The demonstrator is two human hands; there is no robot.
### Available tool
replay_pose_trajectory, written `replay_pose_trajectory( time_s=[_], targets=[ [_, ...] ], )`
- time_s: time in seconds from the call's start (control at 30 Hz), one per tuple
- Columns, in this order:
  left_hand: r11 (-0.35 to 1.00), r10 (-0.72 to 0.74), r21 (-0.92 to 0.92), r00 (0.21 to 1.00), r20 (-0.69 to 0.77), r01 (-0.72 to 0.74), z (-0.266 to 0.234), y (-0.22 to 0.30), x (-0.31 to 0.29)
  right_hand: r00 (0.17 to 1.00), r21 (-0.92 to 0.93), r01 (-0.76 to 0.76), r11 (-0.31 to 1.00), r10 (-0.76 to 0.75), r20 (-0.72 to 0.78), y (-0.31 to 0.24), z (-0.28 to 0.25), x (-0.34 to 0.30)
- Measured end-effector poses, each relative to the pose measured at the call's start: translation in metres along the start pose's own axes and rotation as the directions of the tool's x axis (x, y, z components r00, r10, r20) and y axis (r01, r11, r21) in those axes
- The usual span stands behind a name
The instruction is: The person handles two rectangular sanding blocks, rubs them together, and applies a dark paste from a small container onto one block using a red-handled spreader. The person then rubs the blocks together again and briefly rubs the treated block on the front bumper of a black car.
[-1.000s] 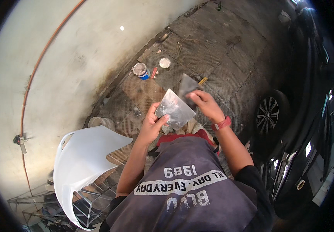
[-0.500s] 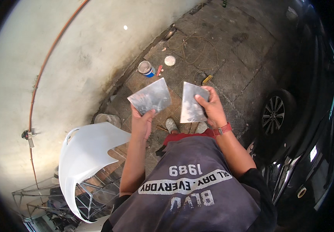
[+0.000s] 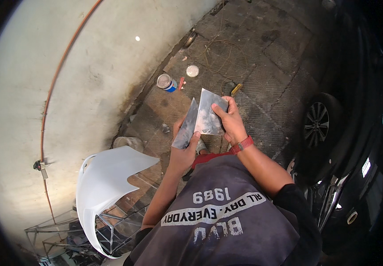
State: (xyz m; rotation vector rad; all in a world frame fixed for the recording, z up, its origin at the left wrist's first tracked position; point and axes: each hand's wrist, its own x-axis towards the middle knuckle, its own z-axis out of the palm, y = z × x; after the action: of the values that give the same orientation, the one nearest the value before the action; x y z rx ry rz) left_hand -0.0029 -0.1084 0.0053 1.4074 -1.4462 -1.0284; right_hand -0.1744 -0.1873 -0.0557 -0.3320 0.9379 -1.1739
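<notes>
My left hand [image 3: 183, 156] grips a thin, flat grey plate [image 3: 185, 127] that is tilted nearly edge-on, my thumb over its lower right corner. In my right hand [image 3: 233, 122] is a second rectangular plate [image 3: 209, 116], greyish with whitish smears, pinched by its right side with the thumb on its face. The two plates are close together in front of my waist, the left one's edge by the right one's lower left side. Whether they touch I cannot tell. The fingers behind both plates are mostly hidden.
On the patterned floor stand a blue-banded can [image 3: 166, 83], a red strip [image 3: 181, 83], a round whitish lid [image 3: 192, 71] and a yellow tool [image 3: 236, 90]. A white car body panel [image 3: 107, 170] rests on a metal frame at left. A dark car [image 3: 351, 177] is at right.
The plates have come together from a wide gap. My left hand has moved right and turned its plate nearly edge-on; my right hand has shifted slightly left and up.
</notes>
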Motion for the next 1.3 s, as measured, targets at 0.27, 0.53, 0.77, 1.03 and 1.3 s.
replay_pose_trajectory(
  time_s=[0.27, 0.53, 0.77, 1.03, 1.3],
  targets=[
    [0.996, -0.009, 0.086, 0.993, 0.122, -0.002, -0.007, 0.016, 0.005, 0.981, -0.163, 0.061, 0.985, -0.029, 0.193, -0.028, 0.002, 0.008],
    [0.988, -0.103, -0.096, 0.984, 0.145, 0.118, -0.006, 0.026, 0.006, 0.892, -0.382, 0.274, 0.883, -0.085, 0.444, -0.058, 0.013, 0.004],
    [0.945, -0.202, -0.244, 0.975, 0.091, 0.218, -0.011, 0.017, 0.001, 0.891, -0.463, 0.400, 0.791, -0.218, 0.398, -0.076, 0.001, 0.033],
    [0.965, -0.240, -0.096, 0.969, 0.063, 0.245, -0.015, 0.028, 0.017, 0.977, -0.305, 0.186, 0.934, -0.144, 0.157, -0.059, -0.004, 0.034],
    [0.862, -0.487, 0.003, 0.828, 0.278, 0.506, -0.020, 0.018, 0.012, 0.728, -0.551, 0.490, 0.675, 0.031, 0.685, -0.064, 0.015, -0.010]
  ],
)
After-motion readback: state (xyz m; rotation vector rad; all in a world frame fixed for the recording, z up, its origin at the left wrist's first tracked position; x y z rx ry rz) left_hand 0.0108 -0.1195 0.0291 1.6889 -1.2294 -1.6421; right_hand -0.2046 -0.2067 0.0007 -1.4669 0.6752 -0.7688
